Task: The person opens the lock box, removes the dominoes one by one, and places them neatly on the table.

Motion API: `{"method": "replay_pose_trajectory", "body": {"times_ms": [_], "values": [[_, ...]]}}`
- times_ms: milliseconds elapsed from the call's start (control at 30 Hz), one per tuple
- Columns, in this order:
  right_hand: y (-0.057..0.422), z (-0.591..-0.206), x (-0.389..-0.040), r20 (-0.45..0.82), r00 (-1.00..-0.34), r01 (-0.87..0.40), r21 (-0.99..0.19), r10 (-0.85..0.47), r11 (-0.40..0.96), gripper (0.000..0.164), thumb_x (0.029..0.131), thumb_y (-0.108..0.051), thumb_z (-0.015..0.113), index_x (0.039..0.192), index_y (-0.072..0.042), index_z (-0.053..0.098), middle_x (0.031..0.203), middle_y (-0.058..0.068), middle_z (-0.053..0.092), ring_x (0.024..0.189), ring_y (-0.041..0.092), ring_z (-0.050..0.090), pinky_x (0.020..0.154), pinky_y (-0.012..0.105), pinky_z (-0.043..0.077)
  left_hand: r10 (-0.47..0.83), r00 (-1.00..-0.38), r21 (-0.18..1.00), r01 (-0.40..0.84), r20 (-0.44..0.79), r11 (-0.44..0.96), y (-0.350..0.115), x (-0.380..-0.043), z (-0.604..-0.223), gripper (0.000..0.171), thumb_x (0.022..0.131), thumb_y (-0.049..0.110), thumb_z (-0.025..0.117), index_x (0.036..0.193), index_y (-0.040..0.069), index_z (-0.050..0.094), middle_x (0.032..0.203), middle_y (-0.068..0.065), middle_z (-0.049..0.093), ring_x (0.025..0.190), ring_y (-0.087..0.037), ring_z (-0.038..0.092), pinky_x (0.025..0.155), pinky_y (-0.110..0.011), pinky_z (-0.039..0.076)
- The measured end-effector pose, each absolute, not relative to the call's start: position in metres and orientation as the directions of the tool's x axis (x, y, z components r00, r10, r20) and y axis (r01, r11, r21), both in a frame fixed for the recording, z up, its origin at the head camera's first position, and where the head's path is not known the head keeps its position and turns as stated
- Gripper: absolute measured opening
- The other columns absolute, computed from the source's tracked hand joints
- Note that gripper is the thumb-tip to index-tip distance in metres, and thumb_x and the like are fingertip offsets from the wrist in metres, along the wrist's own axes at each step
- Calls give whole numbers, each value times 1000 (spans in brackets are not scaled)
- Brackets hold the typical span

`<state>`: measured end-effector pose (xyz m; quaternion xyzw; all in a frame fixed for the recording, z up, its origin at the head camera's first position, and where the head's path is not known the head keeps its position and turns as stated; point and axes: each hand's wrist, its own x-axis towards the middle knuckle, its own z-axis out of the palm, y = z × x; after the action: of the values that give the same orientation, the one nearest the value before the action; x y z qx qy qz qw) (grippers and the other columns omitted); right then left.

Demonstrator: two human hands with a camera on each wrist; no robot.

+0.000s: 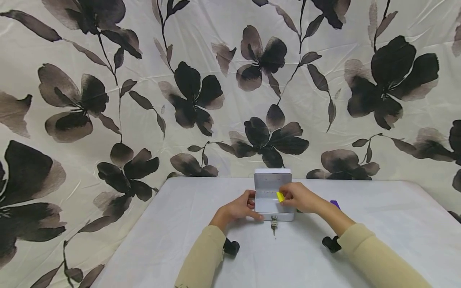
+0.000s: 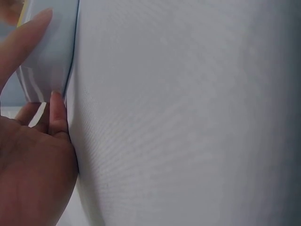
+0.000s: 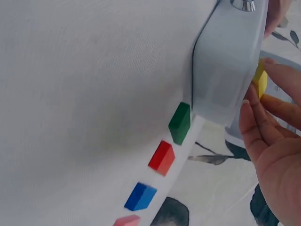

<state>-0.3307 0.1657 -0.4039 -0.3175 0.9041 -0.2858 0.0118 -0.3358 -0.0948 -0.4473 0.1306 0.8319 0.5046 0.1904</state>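
Observation:
A small white cash box point(image 1: 279, 216) stands on the table with its lid point(image 1: 272, 176) raised. Keys point(image 1: 274, 225) hang from the lock on its front. My left hand point(image 1: 238, 207) holds the box at its left side, thumb on the front and the other fingers along the side wall point(image 2: 49, 70). Over the box's opening, my right hand point(image 1: 301, 197) pinches a yellow block point(image 1: 280, 197) between thumb and fingers. In the right wrist view the yellow block point(image 3: 260, 81) shows beside the box's upper rim, partly covered by the fingers.
Right of the box, a green block point(image 3: 180, 123), a red block point(image 3: 162, 157), a blue block point(image 3: 140, 196) and a pink block point(image 3: 127, 220) lie in a row. A purple block point(image 1: 335, 204) shows beyond my right forearm. Behind the white table point(image 1: 378, 236) hangs a floral cloth point(image 1: 216, 100).

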Motion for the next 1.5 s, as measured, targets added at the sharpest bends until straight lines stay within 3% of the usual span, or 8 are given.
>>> {"method": "replay_pose_trajectory", "body": {"times_ms": [300,933,1500], "values": [[192,-400,-323,140,-825,-527,-542,-548,654,36,91,-10,77,122,6,67,106,10,71,89,18,67,79,35,58,433,-884,896,36,-178,442,-91,-338,-450,89,76,7,90,147,7,36,123,-8,50,114,-23,47,106,-43,39],[251,-396,-305,133,-860,-489,-493,-493,719,38,89,-12,79,118,8,66,90,1,64,80,16,55,67,26,51,423,-889,885,44,-178,464,-95,-338,-445,89,77,8,90,147,8,36,121,-9,48,112,-23,46,102,-40,40],[299,-401,-300,168,-878,-476,-422,-449,772,36,87,-9,80,115,10,67,92,3,65,80,16,53,68,26,49,403,-894,886,16,-195,464,-96,-338,-448,90,76,10,91,146,9,36,121,-9,48,112,-24,46,101,-41,40]]}}
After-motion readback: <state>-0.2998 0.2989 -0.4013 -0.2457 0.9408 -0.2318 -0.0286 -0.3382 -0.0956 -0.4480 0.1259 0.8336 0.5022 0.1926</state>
